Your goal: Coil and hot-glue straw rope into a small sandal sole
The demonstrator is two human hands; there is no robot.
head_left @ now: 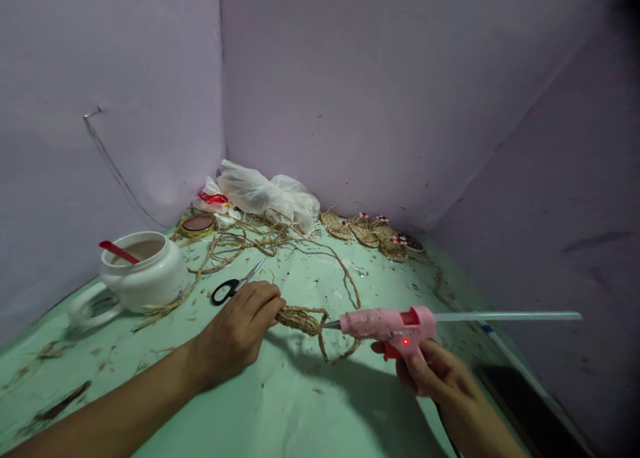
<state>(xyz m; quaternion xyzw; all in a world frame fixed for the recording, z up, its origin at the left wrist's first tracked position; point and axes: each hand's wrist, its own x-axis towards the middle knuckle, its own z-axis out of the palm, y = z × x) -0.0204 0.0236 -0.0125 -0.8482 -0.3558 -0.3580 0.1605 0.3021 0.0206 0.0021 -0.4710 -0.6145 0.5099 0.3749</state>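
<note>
My left hand (237, 328) is closed around a coiled piece of braided straw rope (299, 321), whose end sticks out to the right of my fingers. From that piece a loose strand loops right and runs back to the rope pile. My right hand (440, 378) grips a pink hot glue gun (387, 328) by its handle, with a finger at the orange-red trigger. Its red light glows. The metal nozzle points left and is at the rope piece; I cannot tell if they touch. A long clear glue stick (505, 317) juts from the back.
Black-handled scissors (235, 286) lie just beyond my left hand. A white mug (145, 275) with a red-handled item stands left, near a round tin (198, 225). Tangled straw rope (245, 235), a plastic bag (270, 195) and several woven slippers (367, 233) lie along the wall. A dark flat object (520, 405) is at right.
</note>
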